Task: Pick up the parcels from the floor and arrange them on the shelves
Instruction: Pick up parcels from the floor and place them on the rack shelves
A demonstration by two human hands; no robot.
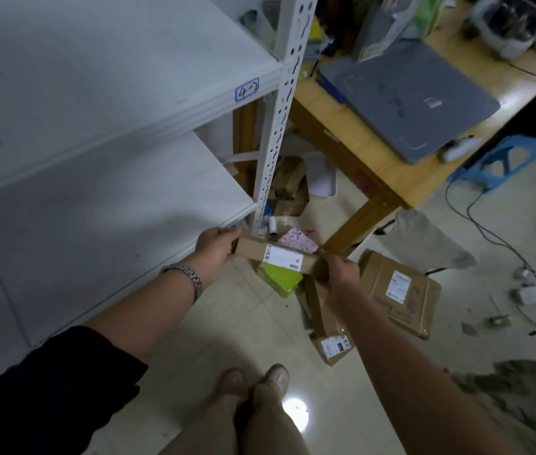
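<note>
Now, head cam, looking down. Long narrow brown cardboard parcel [276, 256] w/ white barcode label on top, held level in the air just off the front corner of the lower shelf [112, 205], above the floor pile. Left hand [215, 246] wraps the parcel's 9 o'clock end, fingers curled shut round it; metal watch [191, 277] on that wrist, black sleeve further back. Right hand [338, 269] clamps the 3 o'clock end, fingers closed over the far edge.

Floor parcels: lime-green packet [281, 279] directly under the held one; pink patterned packet [297, 239] at its 12 o'clock; large brown box [401, 287] w/ white label at 3 o'clock of the right hand; smaller brown box [332, 346] w/ label at 5 o'clock, partly behind the right forearm. More brown parcels [289, 182] by the shelf post [279, 110], under the wooden table [374, 159].

Upper shelf [96, 60] carries a tag reading "4-2" [247, 89] on its front edge. Both shelf boards bare where visible. Grey laptop [414, 96] on the table at 1 o'clock. Cables [496, 238] trail on floor at 3 o'clock.
</note>
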